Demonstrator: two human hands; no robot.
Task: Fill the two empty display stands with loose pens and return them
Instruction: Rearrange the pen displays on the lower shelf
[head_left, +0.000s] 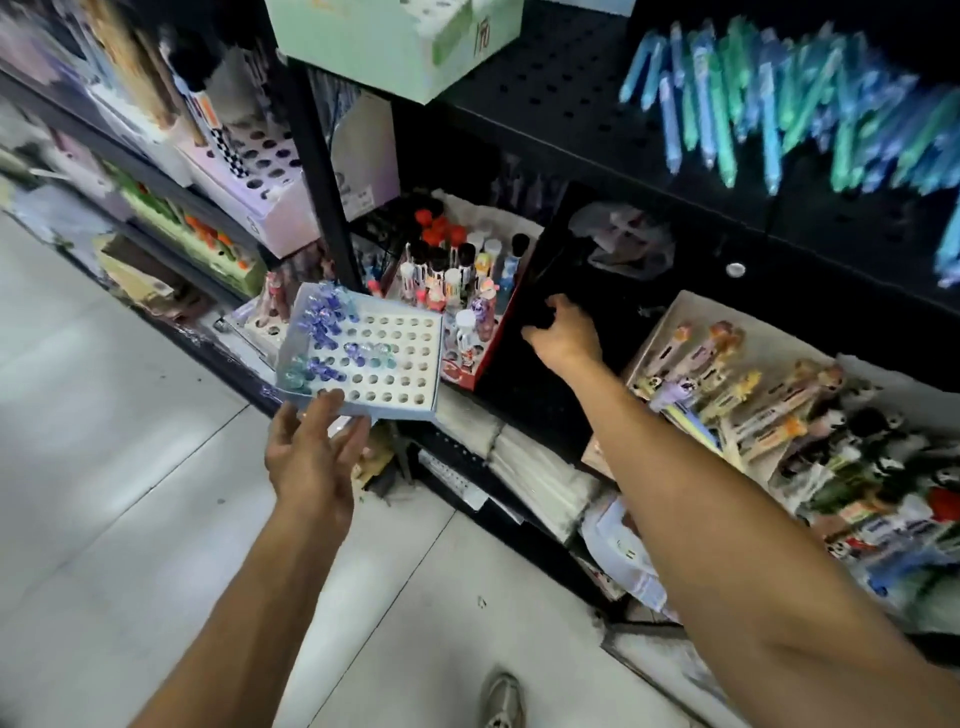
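Two hands are at work by the shelving. The left hand (311, 452) holds a pale blue display stand (363, 358) from beneath, fingers spread under its near edge, so that grip is carrying the stand, tilted, out in front of the lower shelf (519, 415). Only part of the stand is filled: a cluster of blue and purple pens (322, 332) sits along its left side and near the middle, and most of the round holes are bare. The right hand (563, 332) reaches deeper, onto a dark black box or panel (545, 291) on the shelf; its fingers curl over something black, but I cannot tell whether that grip has closed on anything.

My guess is the filling step is only partly done for this stand, and the person is hunting for more loose pens or making room. A red tray of novelty pens (457, 280) stands just beside the stand, and a flat box of packaged pens (753, 395) lies to the right. Next, the stand needs keeping level so its pens do not slide out, while the right hand brings pens back to the open holes.
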